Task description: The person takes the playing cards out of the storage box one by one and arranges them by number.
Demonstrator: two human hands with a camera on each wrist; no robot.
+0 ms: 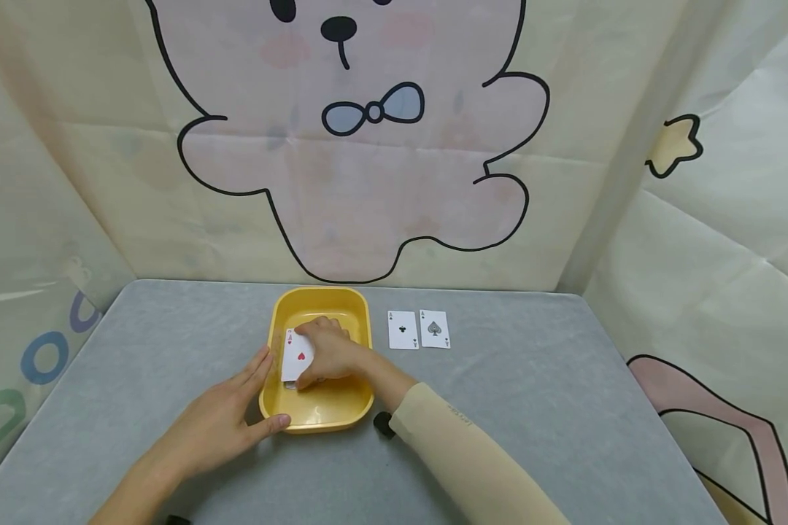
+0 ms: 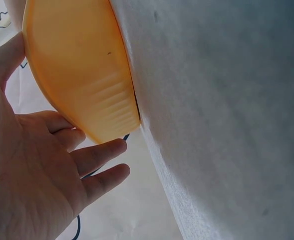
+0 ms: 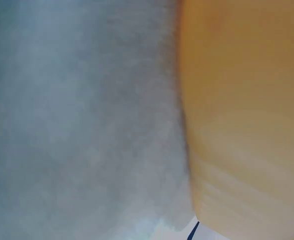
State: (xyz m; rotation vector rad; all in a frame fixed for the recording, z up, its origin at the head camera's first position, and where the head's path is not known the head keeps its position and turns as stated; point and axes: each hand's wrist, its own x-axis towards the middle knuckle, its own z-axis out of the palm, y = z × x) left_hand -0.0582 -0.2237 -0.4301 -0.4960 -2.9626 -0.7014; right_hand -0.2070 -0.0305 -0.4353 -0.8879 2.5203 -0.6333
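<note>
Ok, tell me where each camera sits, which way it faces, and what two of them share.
Head: worn on the head, facing forward and down at the yellow tray and ace of hearts; left hand, right hand and both forearms show.
Left wrist: on that wrist, facing the tray's outside and grey table; the left palm and fingers show.
Right wrist: on that wrist, facing tray and table; no body part shows.
Shared: both wrist views show the tray's outer wall.

Behind the far edge of the grey tabletop (image 1: pixel 532 394) hangs a pale cloth (image 1: pixel 584 109) with a pink animal (image 1: pixel 368 189) (it wears a blue bow tie (image 1: pixel 373 111)); the left cloth (image 1: pixel 26 255) shows coloured rings (image 1: pixel 25 361).
</note>
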